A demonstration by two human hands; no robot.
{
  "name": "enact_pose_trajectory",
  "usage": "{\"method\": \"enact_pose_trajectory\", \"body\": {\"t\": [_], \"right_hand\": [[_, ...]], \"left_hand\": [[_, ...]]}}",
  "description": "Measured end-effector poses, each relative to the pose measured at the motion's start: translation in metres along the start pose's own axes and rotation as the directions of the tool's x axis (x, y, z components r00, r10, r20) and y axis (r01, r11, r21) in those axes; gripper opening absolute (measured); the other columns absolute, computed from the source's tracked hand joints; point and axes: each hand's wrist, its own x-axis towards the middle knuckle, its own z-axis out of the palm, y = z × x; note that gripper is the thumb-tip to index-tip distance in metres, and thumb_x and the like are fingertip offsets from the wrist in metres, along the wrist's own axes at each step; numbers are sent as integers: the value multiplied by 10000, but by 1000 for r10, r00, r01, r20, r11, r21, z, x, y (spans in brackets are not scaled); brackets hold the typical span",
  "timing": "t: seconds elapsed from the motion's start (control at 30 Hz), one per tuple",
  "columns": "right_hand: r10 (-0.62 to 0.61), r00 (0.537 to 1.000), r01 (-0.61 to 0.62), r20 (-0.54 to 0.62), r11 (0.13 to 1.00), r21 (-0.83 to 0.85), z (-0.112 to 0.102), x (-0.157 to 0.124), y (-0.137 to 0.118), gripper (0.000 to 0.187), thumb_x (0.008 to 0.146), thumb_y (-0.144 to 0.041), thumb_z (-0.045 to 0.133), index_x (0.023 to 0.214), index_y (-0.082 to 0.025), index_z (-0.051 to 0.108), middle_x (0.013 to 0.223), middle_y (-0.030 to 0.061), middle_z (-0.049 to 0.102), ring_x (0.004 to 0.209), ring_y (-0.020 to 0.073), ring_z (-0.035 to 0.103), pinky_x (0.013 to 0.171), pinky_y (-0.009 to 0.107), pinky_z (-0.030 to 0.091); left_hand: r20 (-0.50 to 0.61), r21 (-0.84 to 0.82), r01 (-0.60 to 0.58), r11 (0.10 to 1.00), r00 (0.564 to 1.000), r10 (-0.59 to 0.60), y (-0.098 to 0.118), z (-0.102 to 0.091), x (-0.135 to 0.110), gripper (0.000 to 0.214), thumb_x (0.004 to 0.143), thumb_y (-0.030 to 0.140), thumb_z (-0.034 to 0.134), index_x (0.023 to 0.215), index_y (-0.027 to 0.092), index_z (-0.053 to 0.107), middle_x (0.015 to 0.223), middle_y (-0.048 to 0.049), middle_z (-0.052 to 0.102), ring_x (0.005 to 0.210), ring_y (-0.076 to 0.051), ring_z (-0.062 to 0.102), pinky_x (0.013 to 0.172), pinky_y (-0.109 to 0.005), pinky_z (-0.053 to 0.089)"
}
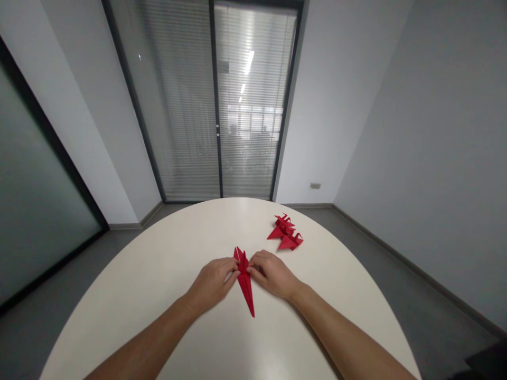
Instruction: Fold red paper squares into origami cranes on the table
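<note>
A red folded paper (245,287) lies on the table between my two hands, long and narrow. Its slim tip points down towards me, and two short points stick up at the far end. My left hand (216,277) pinches its left edge between thumb and fingers. On the opposite edge, my right hand (273,272) has thumb and fingertips closed on the paper. Several finished-looking red origami cranes (285,232) sit in a cluster beyond my right hand, overlapping one another.
The round white table (174,227) spreads beneath my forearms. Behind it stand glass panels with blinds (253,158) in dark frames. A grey wall (431,158) rises on the right, and a wall socket (315,186) is set low at the back.
</note>
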Motion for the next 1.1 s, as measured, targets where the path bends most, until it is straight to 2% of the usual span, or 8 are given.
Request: {"method": "enact_pose_trajectory", "body": {"t": [0.27,0.37,0.47,0.63,0.73,0.83,0.97,1.1], "right_hand": [[61,998,-61,-32,998,15,5,2,-1,101,947,-195,571,917,-169,664,869,50,655,871,186,563,780,291,426],[73,997,-72,-32,997,9,4,2,-2,87,941,-194,577,922,-171,659,865,48,652,861,186,560,770,291,422],[76,997,-76,-34,997,-2,5,2,-3,73,935,-190,580,928,-176,651,867,45,651,859,188,559,769,292,420],[125,991,-124,-47,992,16,7,1,-2,199,916,-195,595,1114,-181,596,913,51,654,847,190,576,759,296,428],[111,992,-109,-54,994,31,7,1,-1,338,916,-190,592,1247,-184,529,934,53,656,859,196,582,766,301,439],[32,999,-33,-36,999,-5,6,1,-1,201,943,-182,557,1133,-194,622,976,66,661,935,205,576,831,318,438],[6,1000,-6,-20,1000,-24,5,1,-2,176,949,-181,547,1058,-188,686,973,69,665,947,204,575,862,324,441],[-11,1000,11,-3,1000,-25,4,0,0,207,929,-199,584,1099,-186,701,1002,77,670,959,209,579,868,326,448]], "left_hand": [[-53,-75,79,994,995,-83,-3,6,1,118,912,217,549,1000,238,625,1011,-22,719,943,-207,670,852,-327,512],[-67,-119,102,988,992,-110,-5,9,0,285,906,215,567,1189,245,559,1121,-49,714,1028,-221,674,903,-360,521],[-72,-139,126,982,988,-137,-8,12,-1,581,901,206,576,1435,256,351,1183,-76,701,1079,-237,671,937,-405,525],[-100,-153,81,985,990,-97,-14,17,-2,754,894,178,577,1530,263,180,1348,-121,603,1206,-244,614,1016,-448,503],[-145,-154,36,987,988,-58,-15,19,-2,714,897,182,573,1519,267,231,1441,-129,509,1230,-236,596,1033,-437,503],[-164,-116,-5,993,986,-15,-16,18,-1,550,910,195,567,1432,256,404,1455,-111,484,1293,-234,537,1071,-419,479],[-115,-62,-11,998,993,4,-14,15,-1,289,926,205,559,1207,248,609,1365,-74,561,1235,-218,570,1063,-393,482],[-93,-37,-21,999,996,17,-11,12,-1,198,925,216,559,1089,243,666,1232,-57,657,1148,-210,618,1028,-384,501]]}}
